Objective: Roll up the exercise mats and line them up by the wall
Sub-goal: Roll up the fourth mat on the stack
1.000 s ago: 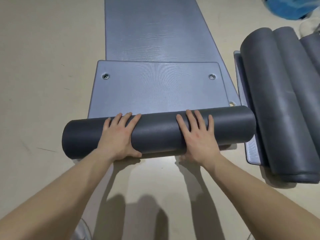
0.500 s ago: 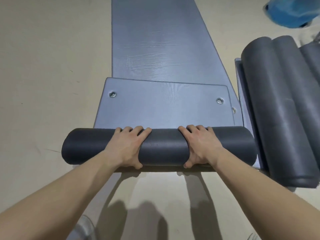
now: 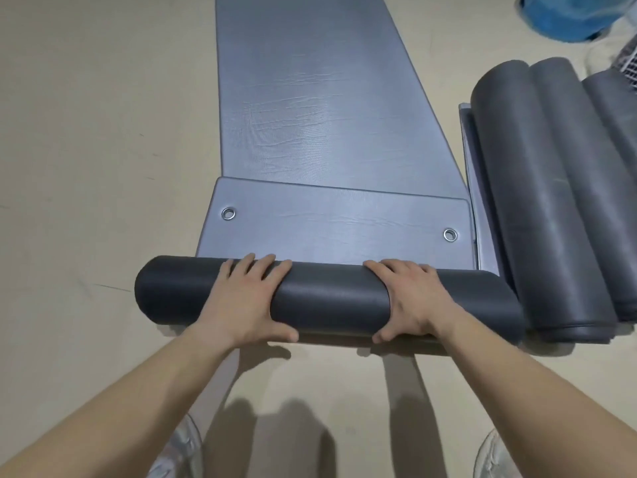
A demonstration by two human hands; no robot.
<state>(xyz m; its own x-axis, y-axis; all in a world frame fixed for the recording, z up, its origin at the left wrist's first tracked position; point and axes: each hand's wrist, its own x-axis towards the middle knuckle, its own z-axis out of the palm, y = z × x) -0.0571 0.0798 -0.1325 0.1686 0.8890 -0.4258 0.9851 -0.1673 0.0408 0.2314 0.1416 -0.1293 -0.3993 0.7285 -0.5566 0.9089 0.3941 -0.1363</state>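
Roll (image 3: pixel 331 301) nearer the eyelets (image 3: pixel 228 213) than a second ago.

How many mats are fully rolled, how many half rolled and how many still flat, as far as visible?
Fully rolled mats: 3
Half-rolled mat: 1
Flat mat: 1
Total: 5
The flat edge beside the rolls is not counted; cannot tell whether it is a separate mat.

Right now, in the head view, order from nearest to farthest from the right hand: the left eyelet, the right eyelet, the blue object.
1. The right eyelet, just beyond the right hand, on the mat.
2. The left eyelet, across the mat, on the left side.
3. The blue object, far off at the upper right.
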